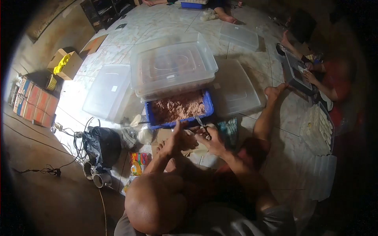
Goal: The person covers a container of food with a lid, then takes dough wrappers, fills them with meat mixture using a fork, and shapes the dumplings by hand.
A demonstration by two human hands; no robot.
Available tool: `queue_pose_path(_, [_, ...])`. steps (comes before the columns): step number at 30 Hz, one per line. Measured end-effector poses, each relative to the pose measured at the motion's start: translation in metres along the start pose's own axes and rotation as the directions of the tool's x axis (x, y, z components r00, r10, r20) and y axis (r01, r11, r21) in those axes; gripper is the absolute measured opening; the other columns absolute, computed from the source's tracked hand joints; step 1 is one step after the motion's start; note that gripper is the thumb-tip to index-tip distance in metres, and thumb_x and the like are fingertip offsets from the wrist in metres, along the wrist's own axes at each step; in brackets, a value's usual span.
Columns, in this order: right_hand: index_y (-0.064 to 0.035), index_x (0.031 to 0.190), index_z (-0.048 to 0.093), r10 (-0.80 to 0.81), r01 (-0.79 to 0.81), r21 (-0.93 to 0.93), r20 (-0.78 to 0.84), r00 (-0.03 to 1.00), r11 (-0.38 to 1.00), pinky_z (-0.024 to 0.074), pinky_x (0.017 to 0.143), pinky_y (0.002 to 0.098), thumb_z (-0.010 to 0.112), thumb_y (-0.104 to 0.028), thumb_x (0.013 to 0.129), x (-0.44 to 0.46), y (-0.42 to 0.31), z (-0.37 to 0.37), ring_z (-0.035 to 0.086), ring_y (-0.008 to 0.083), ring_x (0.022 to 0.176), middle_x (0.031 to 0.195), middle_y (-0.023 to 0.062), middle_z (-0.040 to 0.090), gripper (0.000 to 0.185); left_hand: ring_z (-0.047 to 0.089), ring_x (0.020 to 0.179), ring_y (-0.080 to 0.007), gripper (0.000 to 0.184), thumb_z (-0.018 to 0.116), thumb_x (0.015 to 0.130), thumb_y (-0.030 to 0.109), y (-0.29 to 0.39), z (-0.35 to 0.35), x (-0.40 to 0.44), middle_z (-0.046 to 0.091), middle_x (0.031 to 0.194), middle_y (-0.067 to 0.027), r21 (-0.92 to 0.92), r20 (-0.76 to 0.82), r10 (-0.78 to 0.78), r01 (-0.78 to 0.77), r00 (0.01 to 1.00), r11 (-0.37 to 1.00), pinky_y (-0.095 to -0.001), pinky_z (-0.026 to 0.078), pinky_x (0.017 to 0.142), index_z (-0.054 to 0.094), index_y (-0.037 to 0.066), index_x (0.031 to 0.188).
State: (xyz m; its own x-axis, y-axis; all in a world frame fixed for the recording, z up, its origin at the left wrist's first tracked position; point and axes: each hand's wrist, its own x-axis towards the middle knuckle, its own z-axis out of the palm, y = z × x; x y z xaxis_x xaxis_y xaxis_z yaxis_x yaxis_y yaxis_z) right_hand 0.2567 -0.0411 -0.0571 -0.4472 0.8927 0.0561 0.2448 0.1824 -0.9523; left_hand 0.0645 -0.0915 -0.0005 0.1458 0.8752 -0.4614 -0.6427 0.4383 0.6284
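Bent knee: it is nearest to the camera (153, 204), low down, with the left arm reaching past it.
Blue tub: it sits on the floor (118, 45) just past the hands, and this blue tub (210, 104) holds a lumpy pink-brown mix (179, 107).
Big clear tub: the near edge of the clear tub (173, 74) hangs over the far side of the blue one. I cannot tell what holds it up. If something bumps it, I think it could slide and squash the mix.
Thin tool: the thin tool (202, 124) pokes up by the near rim of the blue tub. It may be sharp, but it is too small to tell. If it slips, it could nick the other hand, because the two are so close.
Mix: bits could drop on the floor if a hand comes out too full or too fast.
Wires: the black wires (78, 141) lie in loops by the black bag (102, 145) and the mug (102, 180). A foot could catch on them and pull things about.
Right hand: this hand (212, 141) is curled around the tool, with the arm coming up from low on the right.
Left hand: this hand (178, 138) is up beside the other, with its wrist bent and its thumb side high. I cannot tell if it pinches anything.
Both hands: they are very close together, in front of the blue tub and not in it. I cannot see if they touch.
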Motion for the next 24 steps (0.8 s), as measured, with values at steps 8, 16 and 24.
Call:
queue_pose_path(8, [0.0070,0.108,0.063,0.201,-0.276,0.151,0.382,0.902,0.949,0.0532,0.080,0.0297,0.073,-0.020,0.093,0.012,-0.060,-0.005,0.063,0.0121,0.090,0.093,0.0062,0.067,0.033,0.065,0.106,-0.0236,0.051,0.067,0.090,0.008,-0.019,-0.059,0.004,0.062,0.125,-0.0110,0.566,0.395,0.114,-0.339,0.912,0.751,-0.0346,0.055,0.089,0.051,0.001,0.138])
queue_pose_path(16, [0.0018,0.106,0.066,0.063,-0.111,0.355,0.145,0.987,0.928,0.0460,0.070,0.0252,0.058,-0.013,0.098,-0.018,-0.001,0.004,0.055,0.0083,0.079,0.087,0.0011,0.059,0.018,0.063,0.093,-0.0135,0.033,0.076,0.079,0.005,-0.017,-0.045,0.019,0.067,0.098,-0.0043,0.338,0.048,0.508,-0.493,0.860,0.802,-0.0293,0.052,0.087,0.061,0.001,0.108])
queue_pose_path(24, [0.0028,0.106,0.065,-0.198,0.199,-0.147,0.026,0.980,0.969,0.0466,0.072,0.0306,0.057,-0.011,0.098,-0.010,-0.002,-0.004,0.056,0.0141,0.080,0.086,0.0090,0.060,0.018,0.053,0.076,-0.0154,0.035,0.077,0.077,0.009,-0.014,-0.053,0.024,0.058,0.087,-0.0064,0.772,0.218,0.684,-0.551,0.696,0.315,-0.0308,0.048,0.071,0.056,0.003,0.104])
